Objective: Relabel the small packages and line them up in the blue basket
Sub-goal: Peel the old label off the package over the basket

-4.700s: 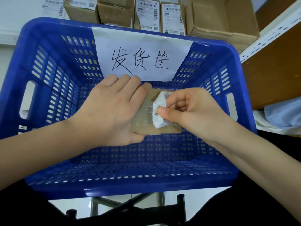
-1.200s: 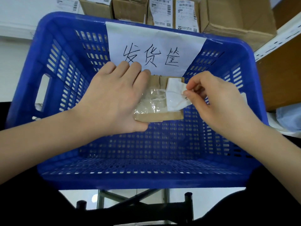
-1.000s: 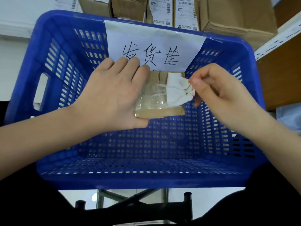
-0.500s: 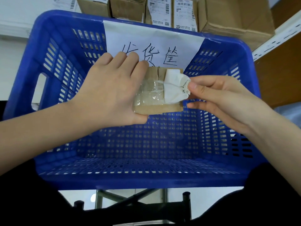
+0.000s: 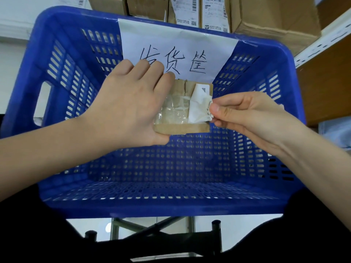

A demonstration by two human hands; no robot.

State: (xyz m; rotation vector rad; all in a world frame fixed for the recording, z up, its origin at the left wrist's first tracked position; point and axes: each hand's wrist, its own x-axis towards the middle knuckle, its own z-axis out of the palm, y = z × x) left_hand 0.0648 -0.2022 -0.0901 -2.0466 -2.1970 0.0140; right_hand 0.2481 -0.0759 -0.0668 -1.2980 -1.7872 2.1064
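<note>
Label (image 5: 199,108) peeled further, right hand (image 5: 245,118) pinching

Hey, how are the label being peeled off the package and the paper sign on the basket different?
The label is small, crumpled and half lifted off the package, pinched by the right hand; the sign is large, flat and taped to the basket wall. The label carries small print; the sign bears big handwritten characters. The left hand grips the package; nothing holds the sign. Both are white paper.
</note>
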